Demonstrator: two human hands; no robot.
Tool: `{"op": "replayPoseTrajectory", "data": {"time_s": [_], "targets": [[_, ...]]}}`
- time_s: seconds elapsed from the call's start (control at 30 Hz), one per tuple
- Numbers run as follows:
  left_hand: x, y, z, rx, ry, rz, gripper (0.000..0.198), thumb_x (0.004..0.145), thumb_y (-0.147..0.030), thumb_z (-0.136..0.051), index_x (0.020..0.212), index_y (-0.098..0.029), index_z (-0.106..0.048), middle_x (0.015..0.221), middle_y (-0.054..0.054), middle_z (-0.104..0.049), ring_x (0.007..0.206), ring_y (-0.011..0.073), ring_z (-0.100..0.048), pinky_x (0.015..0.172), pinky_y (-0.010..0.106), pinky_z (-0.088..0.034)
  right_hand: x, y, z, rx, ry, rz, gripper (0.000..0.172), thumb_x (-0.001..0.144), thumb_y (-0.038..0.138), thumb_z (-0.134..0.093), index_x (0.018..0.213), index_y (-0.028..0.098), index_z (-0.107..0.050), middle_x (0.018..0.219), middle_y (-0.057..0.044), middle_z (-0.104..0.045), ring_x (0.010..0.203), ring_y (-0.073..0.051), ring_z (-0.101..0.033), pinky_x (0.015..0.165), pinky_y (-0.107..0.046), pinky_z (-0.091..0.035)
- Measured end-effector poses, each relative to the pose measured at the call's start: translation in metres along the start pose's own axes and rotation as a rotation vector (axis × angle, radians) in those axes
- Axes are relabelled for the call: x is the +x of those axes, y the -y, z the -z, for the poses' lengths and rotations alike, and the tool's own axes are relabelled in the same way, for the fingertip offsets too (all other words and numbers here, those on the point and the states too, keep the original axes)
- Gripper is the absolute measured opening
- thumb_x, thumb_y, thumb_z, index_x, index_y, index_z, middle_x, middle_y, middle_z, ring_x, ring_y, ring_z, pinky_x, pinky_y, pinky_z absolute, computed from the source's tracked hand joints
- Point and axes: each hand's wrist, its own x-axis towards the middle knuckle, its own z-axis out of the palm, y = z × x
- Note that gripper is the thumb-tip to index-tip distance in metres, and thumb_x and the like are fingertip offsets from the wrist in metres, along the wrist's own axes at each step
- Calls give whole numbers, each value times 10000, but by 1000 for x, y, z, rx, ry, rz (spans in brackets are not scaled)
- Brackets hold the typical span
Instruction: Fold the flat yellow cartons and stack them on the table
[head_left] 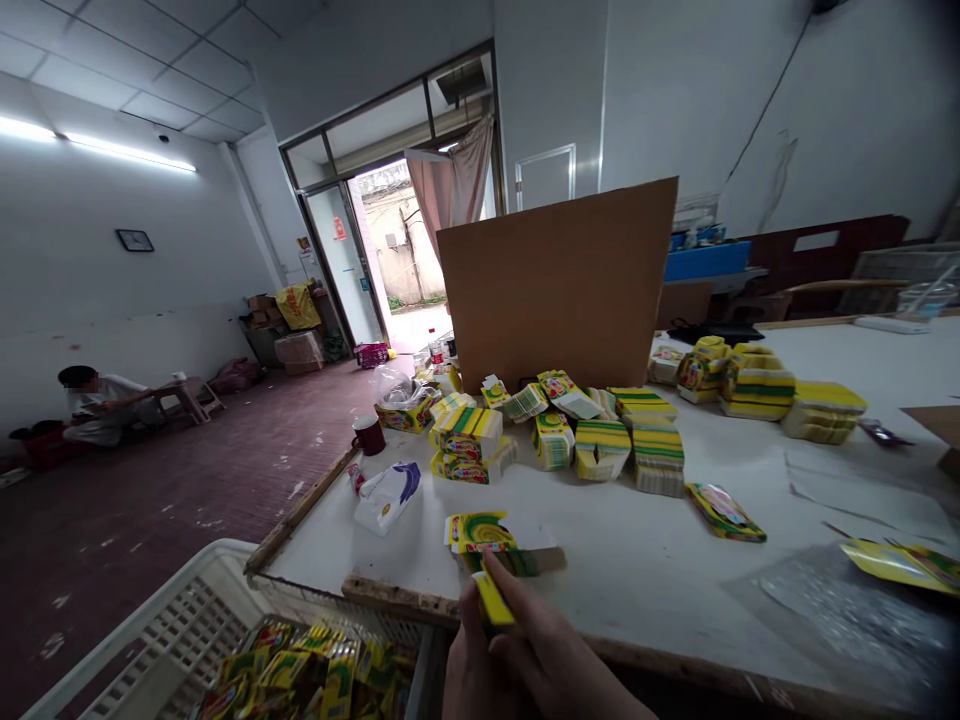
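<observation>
My two hands meet at the bottom centre, just in front of the table edge. My left hand (466, 668) and my right hand (559, 665) are both closed on a small yellow and green carton (487, 545). Its printed face and a white flap point away from me, over the white table (645, 570). My right hand's fingers press along the carton's yellow near end. Only the upper parts of both hands show, and the wrists are cut off by the frame.
A white plastic crate (161, 625) of yellow packets sits below the table at the left. Stacks of flat cartons (634, 440), a large cardboard box (559, 280), a red mug (369, 435), a tissue pack (386, 497) and loose sachets (724, 512) lie on the table. A person (97, 405) sits by the far left wall.
</observation>
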Motion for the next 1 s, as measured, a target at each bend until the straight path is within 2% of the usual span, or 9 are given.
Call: {"op": "replayPoseTrajectory", "data": {"time_s": [0.1, 0.2, 0.37, 0.43, 0.5, 0.6, 0.73, 0.83, 1.0], "targets": [[0, -6, -2, -27, -7, -30, 529, 744, -361, -658, 1220, -190, -502, 1087, 153, -664, 943, 308, -652, 775, 360, -506, -1, 0, 0, -119, -6, 49, 512, 934, 292, -417, 1440, 279, -342, 1511, -106, -342, 1390, -267, -310, 1120, -449, -288], [-1, -12, -3, -24, -11, -33, 563, 715, -361, -681, 1217, -192, -490, 1075, 147, -665, 942, 309, -651, 777, 356, -501, 0, 1, 5, -12, 0, 35, 505, 905, 336, -503, 1401, 296, -418, 1470, -91, -416, 1367, -272, -354, 1131, -455, -267], [-4, -20, -4, 100, -77, 22, 667, 646, -370, -733, 1233, -193, -471, 1080, 154, -663, 939, 324, -645, 780, 369, -496, 4, -1, 3, 710, -89, -160, 623, 810, 634, -519, 1252, 201, -599, 1267, -128, -616, 1231, -324, -514, 1061, -499, -363], [-3, -18, -2, 104, -50, -6, 631, 637, -343, -725, 1204, -201, -487, 1061, 143, -670, 932, 317, -647, 784, 362, -495, 5, -5, -2, 871, -141, -261, 639, 778, 635, -558, 1217, 174, -622, 1196, -130, -658, 1175, -326, -560, 1038, -485, -395], [-1, -14, 0, 85, 32, -47, 590, 635, -284, -690, 1186, -222, -487, 1074, 116, -672, 942, 296, -647, 789, 342, -493, 5, -10, -4, 799, -146, -306, 642, 754, 586, -628, 1238, 166, -605, 1225, -126, -643, 1207, -311, -537, 1071, -447, -365], [0, -3, 2, 65, 103, -57, 606, 632, -249, -651, 1206, -227, -459, 1095, 101, -669, 954, 282, -646, 789, 326, -491, 2, -16, -1, 503, -75, -201, 712, 796, 612, -570, 1350, 171, -500, 1383, -137, -517, 1313, -292, -430, 1126, -428, -278], [-4, 7, -3, -41, 26, 35, 534, 632, -279, -676, 1148, -205, -556, 1104, 135, -662, 1029, 316, -611, 907, 350, -457, 0, -13, 0, 110, 56, -55, 660, 889, 496, -497, 1459, 220, -308, 1537, -112, -275, 1417, -265, -240, 1162, -430, -179], [-4, 6, -9, -41, -94, 60, 360, 617, -231, -687, 975, -204, -671, 1040, 150, -663, 1122, 338, -545, 1021, 348, -366, 3, -13, -6, -83, 68, -13, 475, 938, 387, -421, 1390, 245, -448, 1527, -122, -298, 1384, -273, -321, 1125, -420, -286], [6, -9, 4, 33, -188, 67, 514, 532, -219, -772, 1027, -188, -635, 1013, 119, -632, 972, 312, -574, 940, 363, -426, 10, -30, -4, -53, -108, 30, 458, 922, 292, -414, 1363, 195, -488, 1460, -154, -413, 1367, -267, -358, 1125, -479, -283]]}}
